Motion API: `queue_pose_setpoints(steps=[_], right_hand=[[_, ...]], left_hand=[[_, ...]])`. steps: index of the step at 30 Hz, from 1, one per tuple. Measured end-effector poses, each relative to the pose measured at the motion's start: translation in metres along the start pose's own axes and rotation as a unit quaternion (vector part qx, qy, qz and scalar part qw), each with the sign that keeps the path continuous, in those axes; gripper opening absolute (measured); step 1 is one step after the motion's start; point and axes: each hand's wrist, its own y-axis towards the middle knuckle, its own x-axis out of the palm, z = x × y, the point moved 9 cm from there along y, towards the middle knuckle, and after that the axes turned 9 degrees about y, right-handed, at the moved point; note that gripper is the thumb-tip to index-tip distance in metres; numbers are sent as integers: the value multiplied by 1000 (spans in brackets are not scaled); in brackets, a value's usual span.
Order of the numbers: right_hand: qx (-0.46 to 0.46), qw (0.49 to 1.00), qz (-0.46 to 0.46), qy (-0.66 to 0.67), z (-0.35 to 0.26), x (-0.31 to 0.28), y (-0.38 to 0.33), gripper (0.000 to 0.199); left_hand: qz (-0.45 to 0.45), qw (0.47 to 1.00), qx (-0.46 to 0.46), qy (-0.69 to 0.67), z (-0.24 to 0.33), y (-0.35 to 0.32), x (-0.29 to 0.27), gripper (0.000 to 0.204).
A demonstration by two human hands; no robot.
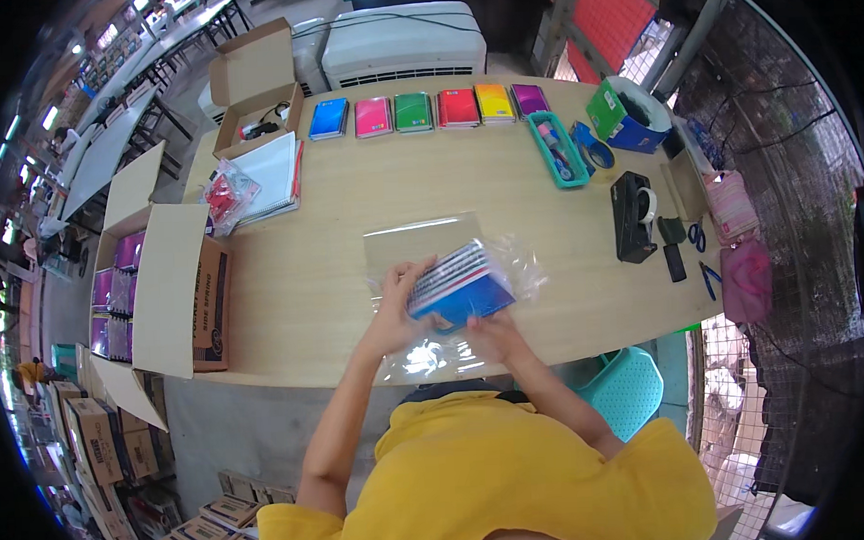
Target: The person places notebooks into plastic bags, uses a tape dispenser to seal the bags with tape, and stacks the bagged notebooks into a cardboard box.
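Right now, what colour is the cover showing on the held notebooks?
The cover is blue; see the head view.

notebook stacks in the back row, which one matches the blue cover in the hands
The blue stack at the row's left end; its cover is blue like the held bundle, while the others are pink, green, red, yellow and purple.

Blue-covered notebook stack [466,293], yellow shirt [515,462]

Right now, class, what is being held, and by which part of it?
A stack of small notebooks: the left hand grips its left side, the right hand its lower right edge.
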Motion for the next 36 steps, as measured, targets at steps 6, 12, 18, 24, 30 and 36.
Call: queue_pose_setpoints(steps=[6,12,18,24,30,36], right_hand=[[44,982,-71,-172,-31,-3,24,102],[-72,921,-152,-352,-89,-5,24,98],[-253,716,-287,-584,-203,46,31,23],[3,896,-67,-439,-211,0,56,28],[70,878,-49,-471,-173,2,70,53],[-12,970,-93,-225,-101,-33,35,81]], left_hand=[[-13,982,-163,-90,-48,-33,53,89],[50,959,41,277,16,-27,-15,76],[-118,840,251,467,117,13,-30,24],[-74,950,9,304,137,38,-52,24],[-116,952,-114,261,83,44,-49,62],[27,993,-47,106,-10,-35,-36,112]])
